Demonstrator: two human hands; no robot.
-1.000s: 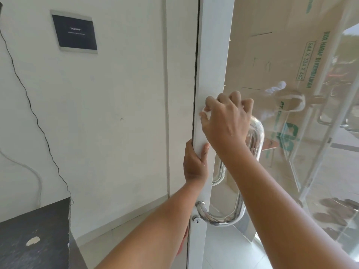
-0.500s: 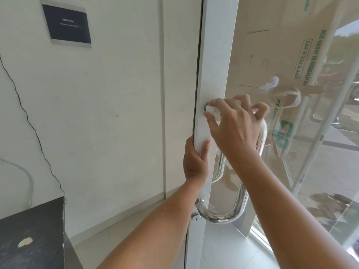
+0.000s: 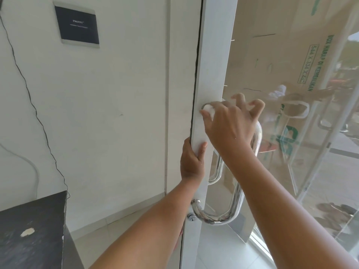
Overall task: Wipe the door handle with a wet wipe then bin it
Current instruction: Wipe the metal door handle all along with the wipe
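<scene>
right hand (image 3: 231,127), wipe (image 3: 210,110) likely on handle (image 3: 235,202)

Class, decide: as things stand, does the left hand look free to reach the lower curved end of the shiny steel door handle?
Probably yes. The left hand grips the white door frame's edge just above the steel handle's lower bend, with nothing between; it would have to let go first.

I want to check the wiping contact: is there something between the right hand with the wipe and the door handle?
Nothing visible. The right hand presses the white wet wipe directly onto the top bend of the steel door handle. The left hand grips the door frame lower, clear of it.
</scene>
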